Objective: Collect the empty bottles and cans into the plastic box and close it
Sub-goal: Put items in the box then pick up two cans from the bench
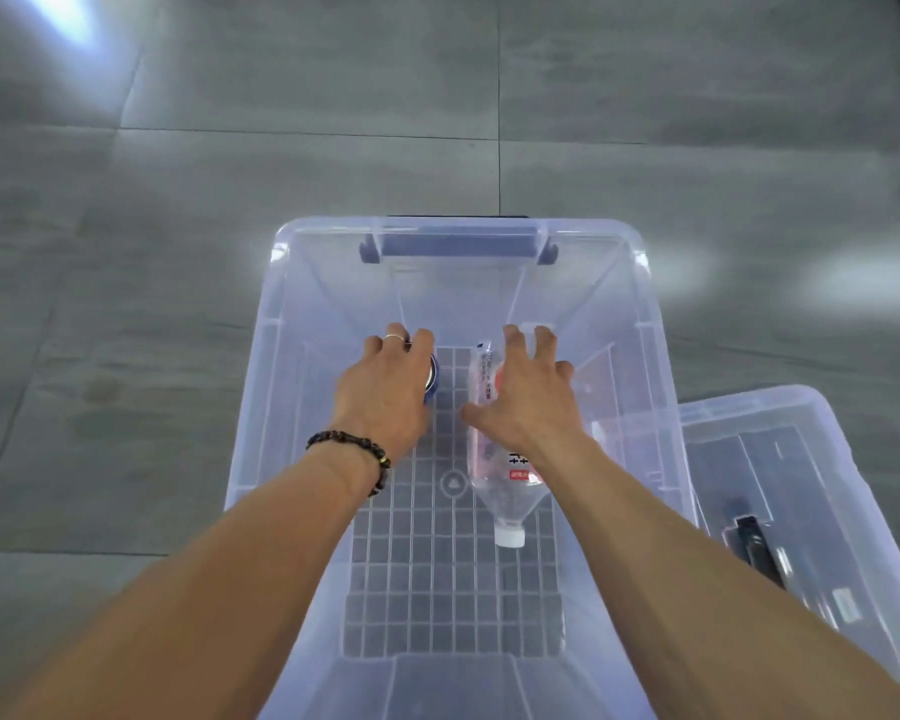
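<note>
Forearms reach in from six o'clock, both stretched down into the clear rectangular plastic box (281, 324) that sits open-topped on the grey tiled floor (230, 163). Nearest inside the box lies the clear plastic bottle with a white cap (489, 475), flat on the gridded bottom, its cap pointing toward six o'clock and its base toward twelve; a label with red and white print shows on its side. Above the far half of that bottle is the right hand (528, 397), fingers spread and bent at the tips, thumb out toward nine o'clock; it grasps nothing, though whether the palm touches the bottle cannot be told. At nine o'clock from it, the left hand (385, 389) is curled over the blue and silver drink can (431, 379), grasping it from above so that only a sliver of the can shows by the thumb side; the can is low in the box, near the bottom. A silver ring sits on one left finger and a dark beaded bracelet (354, 449) circles the left wrist. Farther on, at twelve o'clock, a blue-grey handle (458, 241) crosses the box's far rim. At four o'clock, just beside the box, the clear plastic lid (822, 423) lies on the floor.
</note>
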`<action>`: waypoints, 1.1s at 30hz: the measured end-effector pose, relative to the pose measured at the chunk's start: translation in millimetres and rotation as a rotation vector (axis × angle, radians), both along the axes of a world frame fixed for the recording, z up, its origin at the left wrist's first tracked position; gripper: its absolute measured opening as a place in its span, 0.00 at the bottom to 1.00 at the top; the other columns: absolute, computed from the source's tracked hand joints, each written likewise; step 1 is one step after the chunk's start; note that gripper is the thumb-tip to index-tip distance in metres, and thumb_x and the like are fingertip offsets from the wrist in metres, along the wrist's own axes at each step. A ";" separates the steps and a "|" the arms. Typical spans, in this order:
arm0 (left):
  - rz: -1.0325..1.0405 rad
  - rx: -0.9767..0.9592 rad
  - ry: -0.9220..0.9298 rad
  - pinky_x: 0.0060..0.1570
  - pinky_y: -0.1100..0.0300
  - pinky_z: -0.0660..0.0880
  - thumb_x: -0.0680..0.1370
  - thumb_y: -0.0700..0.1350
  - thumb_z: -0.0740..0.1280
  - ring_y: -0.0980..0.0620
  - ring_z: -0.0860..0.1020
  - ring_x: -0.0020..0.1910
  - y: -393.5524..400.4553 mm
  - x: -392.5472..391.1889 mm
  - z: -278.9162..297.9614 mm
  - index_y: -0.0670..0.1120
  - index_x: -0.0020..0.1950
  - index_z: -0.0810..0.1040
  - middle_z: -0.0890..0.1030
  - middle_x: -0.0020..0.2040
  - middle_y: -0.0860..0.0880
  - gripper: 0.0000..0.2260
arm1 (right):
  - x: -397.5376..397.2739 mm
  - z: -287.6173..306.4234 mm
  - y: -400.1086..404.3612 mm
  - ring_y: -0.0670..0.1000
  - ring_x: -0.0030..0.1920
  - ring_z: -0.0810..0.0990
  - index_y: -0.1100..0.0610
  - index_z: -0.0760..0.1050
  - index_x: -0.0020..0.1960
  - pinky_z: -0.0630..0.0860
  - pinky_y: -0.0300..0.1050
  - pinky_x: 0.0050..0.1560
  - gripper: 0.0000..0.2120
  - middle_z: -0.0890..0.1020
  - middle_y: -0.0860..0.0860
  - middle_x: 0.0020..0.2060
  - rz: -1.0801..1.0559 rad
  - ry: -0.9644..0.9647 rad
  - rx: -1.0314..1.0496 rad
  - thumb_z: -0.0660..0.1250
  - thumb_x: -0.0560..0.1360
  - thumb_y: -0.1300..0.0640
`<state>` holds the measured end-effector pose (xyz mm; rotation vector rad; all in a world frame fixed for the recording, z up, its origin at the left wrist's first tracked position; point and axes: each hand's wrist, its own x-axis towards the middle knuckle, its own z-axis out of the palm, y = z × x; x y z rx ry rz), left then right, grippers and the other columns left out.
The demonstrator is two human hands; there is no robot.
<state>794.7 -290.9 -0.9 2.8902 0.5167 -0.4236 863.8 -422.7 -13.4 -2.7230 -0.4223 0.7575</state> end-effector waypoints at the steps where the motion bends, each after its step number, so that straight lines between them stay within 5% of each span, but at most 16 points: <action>1: 0.005 -0.003 0.004 0.41 0.52 0.76 0.71 0.45 0.72 0.44 0.70 0.60 0.2 2.8 -6.8 0.47 0.66 0.63 0.69 0.61 0.45 0.27 | 1.0 -7.0 0.9 0.66 0.66 0.63 0.52 0.51 0.75 0.70 0.56 0.61 0.48 0.52 0.56 0.74 -0.002 -0.001 -0.004 0.75 0.65 0.43; 7: -0.012 0.005 -0.061 0.45 0.49 0.77 0.70 0.47 0.73 0.43 0.71 0.59 6.1 9.7 -18.8 0.46 0.67 0.63 0.70 0.62 0.44 0.29 | 4.4 -21.6 6.2 0.67 0.67 0.62 0.52 0.51 0.75 0.71 0.58 0.62 0.48 0.51 0.56 0.74 -0.009 -0.016 -0.010 0.75 0.65 0.44; 14: -0.069 -0.001 -0.069 0.56 0.50 0.71 0.70 0.46 0.69 0.44 0.67 0.65 1.4 -7.0 30.8 0.46 0.68 0.63 0.70 0.65 0.44 0.29 | -4.6 29.2 8.0 0.64 0.75 0.50 0.55 0.47 0.76 0.57 0.59 0.73 0.46 0.51 0.60 0.76 -0.011 -0.032 0.005 0.72 0.70 0.48; 22: -0.082 -0.147 -0.080 0.57 0.53 0.69 0.73 0.50 0.66 0.46 0.70 0.62 17.1 -61.4 187.7 0.49 0.67 0.65 0.73 0.61 0.47 0.23 | -23.2 205.1 19.4 0.60 0.69 0.65 0.57 0.56 0.75 0.67 0.53 0.64 0.34 0.64 0.58 0.71 0.177 0.036 0.035 0.65 0.73 0.51; 33: 0.053 -0.113 -0.032 0.50 0.54 0.72 0.75 0.56 0.63 0.47 0.74 0.54 75.5 -168.4 438.2 0.48 0.62 0.69 0.75 0.55 0.50 0.19 | -63.1 483.8 101.9 0.58 0.64 0.70 0.56 0.61 0.72 0.70 0.53 0.62 0.31 0.68 0.56 0.67 0.656 -0.034 0.117 0.65 0.73 0.48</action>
